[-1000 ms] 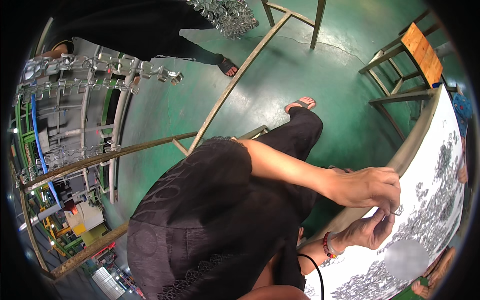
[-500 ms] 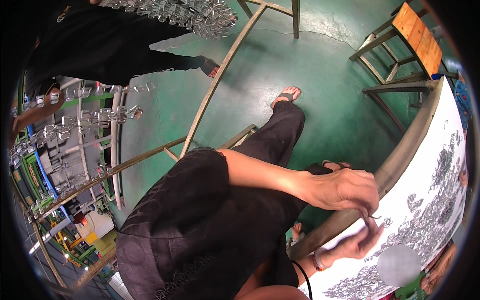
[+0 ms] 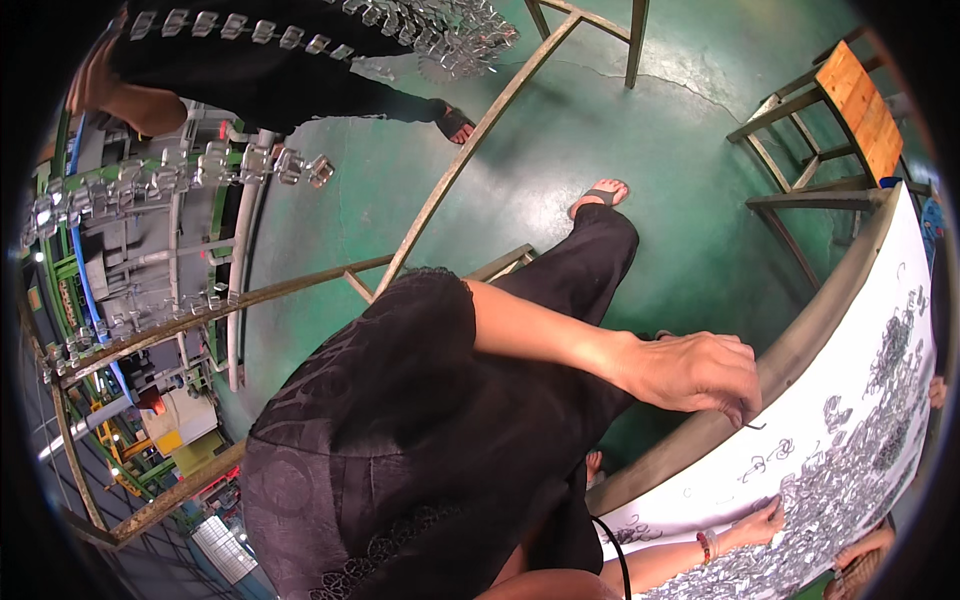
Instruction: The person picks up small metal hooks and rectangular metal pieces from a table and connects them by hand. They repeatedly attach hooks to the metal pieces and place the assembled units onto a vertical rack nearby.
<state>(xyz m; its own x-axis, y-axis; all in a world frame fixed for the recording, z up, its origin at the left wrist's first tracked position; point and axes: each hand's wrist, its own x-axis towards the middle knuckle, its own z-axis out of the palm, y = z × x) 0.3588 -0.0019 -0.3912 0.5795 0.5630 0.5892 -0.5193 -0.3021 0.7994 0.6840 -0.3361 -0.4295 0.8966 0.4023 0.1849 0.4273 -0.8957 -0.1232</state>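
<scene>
Two bare hands work at a white-topped table [image 3: 850,350] strewn with small metal clips [image 3: 860,480]. The left hand [image 3: 695,372], knuckles up with fingers curled down, pinches a small dark wire piece [image 3: 752,425] against the table's near edge. The right hand [image 3: 765,520] lies lower, fingers bent onto the thick heap of clips; whether it grips any I cannot tell. Beyond the table stands a metal-framed stool with a wooden seat [image 3: 860,105] on the green floor [image 3: 600,120], and another person's sandalled foot [image 3: 452,120] shows near the top.
</scene>
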